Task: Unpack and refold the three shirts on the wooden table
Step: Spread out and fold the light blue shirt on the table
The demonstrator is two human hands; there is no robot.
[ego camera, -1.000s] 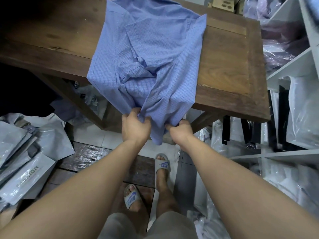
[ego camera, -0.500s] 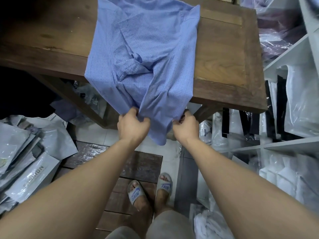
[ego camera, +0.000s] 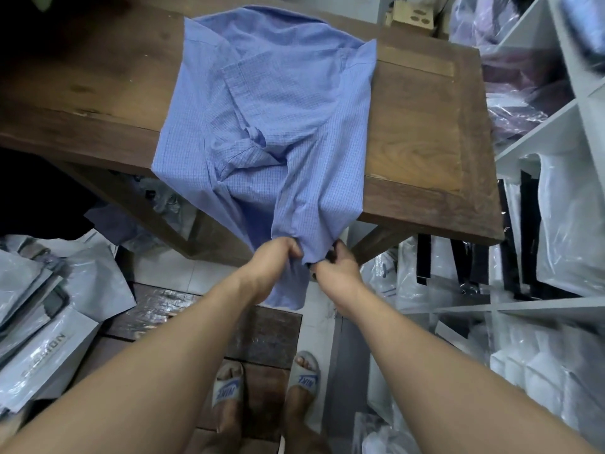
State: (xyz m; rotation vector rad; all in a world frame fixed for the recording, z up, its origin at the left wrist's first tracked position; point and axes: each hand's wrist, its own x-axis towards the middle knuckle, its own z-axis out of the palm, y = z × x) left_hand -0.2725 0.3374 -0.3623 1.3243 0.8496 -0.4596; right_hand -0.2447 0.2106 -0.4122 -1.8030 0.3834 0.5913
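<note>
A blue checked shirt [ego camera: 262,119] lies spread on the wooden table [ego camera: 422,132], its lower part hanging over the near edge. My left hand [ego camera: 271,260] grips the hanging hem from the left. My right hand [ego camera: 337,267] grips the same hem from the right, close beside the left. A flap of the shirt dangles below my hands. The sleeves are bunched near the shirt's middle. Only this one shirt is in view.
White shelves [ego camera: 540,132] stuffed with plastic-wrapped clothes stand at the right. Grey plastic mailer bags [ego camera: 49,329] are piled on the floor at the left. A small cardboard box [ego camera: 412,18] sits at the table's far edge. My sandalled feet [ego camera: 265,385] stand on the floor.
My two hands have drawn closer together on the hem, bunching it below the table edge. The view has tilted so more of the table's far side shows.
</note>
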